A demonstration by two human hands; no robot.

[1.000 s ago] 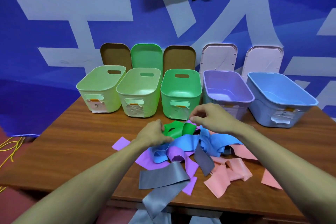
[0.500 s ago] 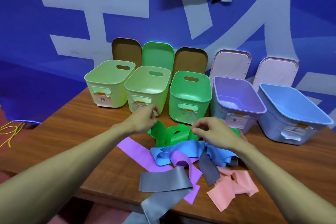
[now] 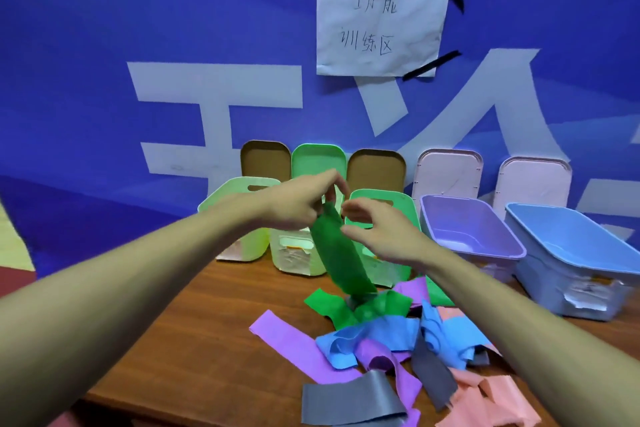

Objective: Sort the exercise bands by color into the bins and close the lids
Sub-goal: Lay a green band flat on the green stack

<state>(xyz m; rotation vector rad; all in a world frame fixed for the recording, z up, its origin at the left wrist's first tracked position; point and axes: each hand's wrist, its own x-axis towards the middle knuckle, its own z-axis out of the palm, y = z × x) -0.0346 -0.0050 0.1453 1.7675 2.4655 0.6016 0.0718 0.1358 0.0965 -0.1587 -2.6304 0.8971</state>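
While the pile point(image 3: 398, 350) of mixed bands lies nearest on the table point(image 3: 194, 340), the left hand point(image 3: 294, 208) pinches a green band point(image 3: 337, 253) by its top, lifting it free; half a second ago it lay low. The right hand point(image 3: 377, 232) hovers beside it, fingers loosely open, perhaps touching. Next: drop it into the green bin point(image 3: 391, 208) behind.

Green band point(image 3: 337, 253) lifted, hanging above pile point(image 3: 398, 347)
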